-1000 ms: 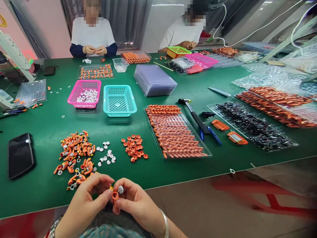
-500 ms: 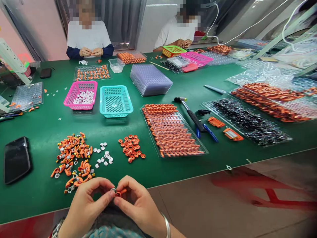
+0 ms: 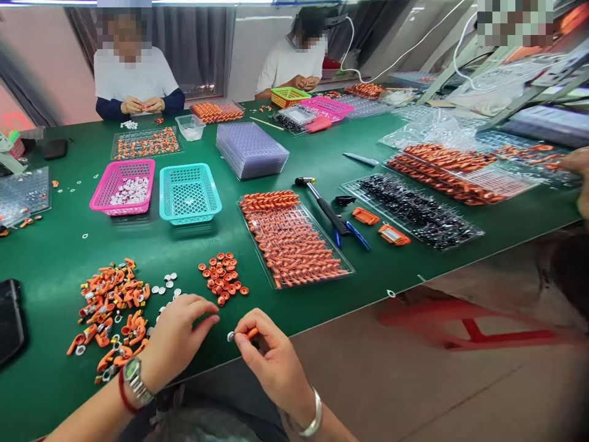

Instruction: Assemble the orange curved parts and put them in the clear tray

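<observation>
My right hand (image 3: 275, 362) pinches a small orange hooked part (image 3: 251, 333) whose round end is whitish, just beyond the table's front edge. Part of that piece is hidden by my fingers. My left hand (image 3: 184, 334) is apart from it over the table, thumb and fingers separated, nothing visible between them. Just past those fingertips lies a cluster of round orange cups (image 3: 224, 276). White discs (image 3: 161, 290) lie partly hidden behind the left hand. On its left is a pile of orange hooked parts (image 3: 113, 288) with yellow and silvery bits.
Pink basket (image 3: 122, 209) with white pieces and turquoise basket (image 3: 191, 218) stand behind the piles. A tray of orange parts (image 3: 294, 239), a hammer (image 3: 326, 209) and a tray of black parts (image 3: 418, 212) lie rightward. Two people sit opposite; another person's hand (image 3: 577, 162) shows at right.
My hands have separated: the left let go of the orange part and moved forward towards the cups, while the right keeps it. The view has shifted right, and a person's hand appears at the right edge.
</observation>
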The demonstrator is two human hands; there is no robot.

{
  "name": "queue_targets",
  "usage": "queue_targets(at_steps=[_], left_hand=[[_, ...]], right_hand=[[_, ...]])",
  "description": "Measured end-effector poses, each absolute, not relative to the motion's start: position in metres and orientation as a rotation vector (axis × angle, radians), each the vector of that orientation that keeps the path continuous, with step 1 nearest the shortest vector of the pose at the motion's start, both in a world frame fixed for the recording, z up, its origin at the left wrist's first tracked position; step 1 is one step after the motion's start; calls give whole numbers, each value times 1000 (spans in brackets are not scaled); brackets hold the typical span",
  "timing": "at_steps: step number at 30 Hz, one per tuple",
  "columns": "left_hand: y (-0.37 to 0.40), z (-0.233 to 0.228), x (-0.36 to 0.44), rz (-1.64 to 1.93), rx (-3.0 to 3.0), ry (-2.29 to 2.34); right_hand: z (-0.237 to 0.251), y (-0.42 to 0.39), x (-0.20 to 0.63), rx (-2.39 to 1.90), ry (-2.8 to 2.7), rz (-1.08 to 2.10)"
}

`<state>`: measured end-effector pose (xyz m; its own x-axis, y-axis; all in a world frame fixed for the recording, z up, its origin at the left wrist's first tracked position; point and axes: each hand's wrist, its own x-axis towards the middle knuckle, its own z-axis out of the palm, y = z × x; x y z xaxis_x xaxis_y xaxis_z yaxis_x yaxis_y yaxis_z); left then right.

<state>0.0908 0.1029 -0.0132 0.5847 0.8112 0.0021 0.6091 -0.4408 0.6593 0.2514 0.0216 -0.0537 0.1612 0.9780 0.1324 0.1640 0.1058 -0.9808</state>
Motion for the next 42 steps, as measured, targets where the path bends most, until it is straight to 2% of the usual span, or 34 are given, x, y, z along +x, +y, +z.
queue_targets(at_steps=[6,12,20,24,34,42], left_hand=[[129,-25,120,376,2321,1077],[127,-20,108,475,2224,1119],[83,-13,74,616,1755,1119],[58,-13,64,726,1340,1107],[33,-20,53,984,1632,1204],[34,-20,52,1012,1761,1231]], right_hand=[[-55,21,263,-1363,-1226,933],[-57,23,267,-1358,-1238,967],[-42,22,245,-1240,-1224,1175],[-34,17,233,-1274,-1333,1119],[-30,16,219,-1343,-1501,1019],[-30,15,216,-1355,-1574,940]])
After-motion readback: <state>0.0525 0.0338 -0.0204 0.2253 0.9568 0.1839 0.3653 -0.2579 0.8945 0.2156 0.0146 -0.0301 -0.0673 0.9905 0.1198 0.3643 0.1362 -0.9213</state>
